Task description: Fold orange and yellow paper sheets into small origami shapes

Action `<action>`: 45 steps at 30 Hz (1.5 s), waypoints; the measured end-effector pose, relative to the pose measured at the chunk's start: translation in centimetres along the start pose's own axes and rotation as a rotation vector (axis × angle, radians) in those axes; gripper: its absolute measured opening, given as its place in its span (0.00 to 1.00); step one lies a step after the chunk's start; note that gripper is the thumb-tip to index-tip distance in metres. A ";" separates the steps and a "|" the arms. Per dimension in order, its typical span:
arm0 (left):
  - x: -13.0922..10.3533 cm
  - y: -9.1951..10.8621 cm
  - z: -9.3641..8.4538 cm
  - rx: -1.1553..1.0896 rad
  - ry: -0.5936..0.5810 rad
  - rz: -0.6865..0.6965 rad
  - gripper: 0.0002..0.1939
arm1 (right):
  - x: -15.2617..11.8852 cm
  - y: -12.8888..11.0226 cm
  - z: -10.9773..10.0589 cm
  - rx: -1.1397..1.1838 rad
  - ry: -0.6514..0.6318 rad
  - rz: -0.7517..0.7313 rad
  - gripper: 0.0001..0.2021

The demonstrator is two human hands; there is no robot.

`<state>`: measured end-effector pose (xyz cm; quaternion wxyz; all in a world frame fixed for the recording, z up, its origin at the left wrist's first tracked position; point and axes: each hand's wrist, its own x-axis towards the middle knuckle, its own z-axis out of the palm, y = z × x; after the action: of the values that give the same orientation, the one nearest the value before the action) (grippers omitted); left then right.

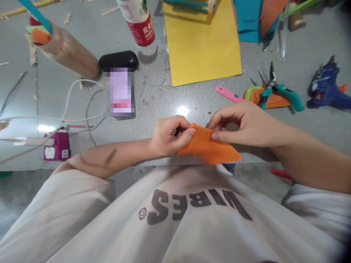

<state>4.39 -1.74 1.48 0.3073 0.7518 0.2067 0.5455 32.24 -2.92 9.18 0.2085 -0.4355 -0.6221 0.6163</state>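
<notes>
An orange piece of paper (211, 146) is held between both hands at the table's front edge, just above the shirt. My left hand (172, 135) pinches its upper left corner between thumb and curled fingers. My right hand (238, 122) grips the upper edge further right, thumb on the near face and the fingers behind it. The paper's lower part hangs free and spreads toward the right. Parts of the fingers behind the sheet are hidden.
Beyond the hands lie a yellow sheet (204, 47), a bottle (141, 29), a phone (122, 91) and a black case (119, 60). Pliers (271, 86), a pink cutter (229, 94) and a blue glue gun (326, 86) are right. A purple charger (57, 146) with cables sits left.
</notes>
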 end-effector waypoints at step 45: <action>0.9 0.7 -0.3 -0.008 0.122 -0.006 0.06 | 0.0 2.2 2.8 -0.193 0.298 -0.409 0.10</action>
<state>4.34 -1.57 2.60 0.2988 0.7153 0.2249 0.5903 30.66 -4.86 6.70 0.3756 -0.4044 -0.7154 0.4284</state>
